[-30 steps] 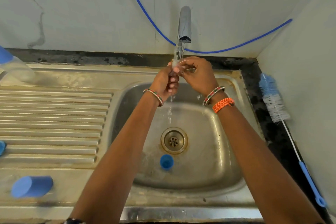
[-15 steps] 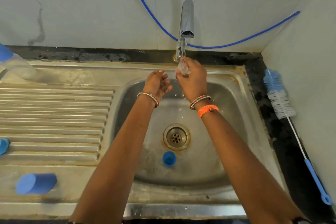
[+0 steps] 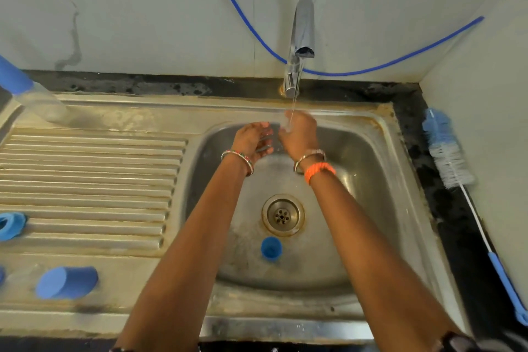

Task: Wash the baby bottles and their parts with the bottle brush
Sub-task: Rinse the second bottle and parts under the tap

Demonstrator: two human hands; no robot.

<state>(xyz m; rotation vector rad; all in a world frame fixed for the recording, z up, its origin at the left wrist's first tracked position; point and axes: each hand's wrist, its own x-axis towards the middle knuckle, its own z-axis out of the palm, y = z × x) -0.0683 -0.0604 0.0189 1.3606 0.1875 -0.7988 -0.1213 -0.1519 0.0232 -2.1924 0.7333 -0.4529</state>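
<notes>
My right hand (image 3: 300, 137) pinches a small clear bottle part (image 3: 287, 122) under the thin stream from the tap (image 3: 301, 37), over the back of the sink basin (image 3: 363, 168). Just to its left my left hand (image 3: 251, 138) hangs with relaxed fingers and holds nothing. A blue cap (image 3: 271, 248) lies in the basin near the drain (image 3: 283, 215). The bottle brush (image 3: 448, 151), with blue and white bristles and a blue handle, lies on the dark ledge to the right.
On the ribbed drainboard (image 3: 91, 174) lie a blue cap (image 3: 67, 282) at the front left and a blue ring (image 3: 10, 226) at the left edge. A clear bottle with a blue top (image 3: 31, 94) lies at the back left. A blue hose (image 3: 385, 64) runs along the wall.
Both hands were on the clear part under the tap. My left hand has let go and moved slightly left and down; my right hand alone keeps the part in the stream.
</notes>
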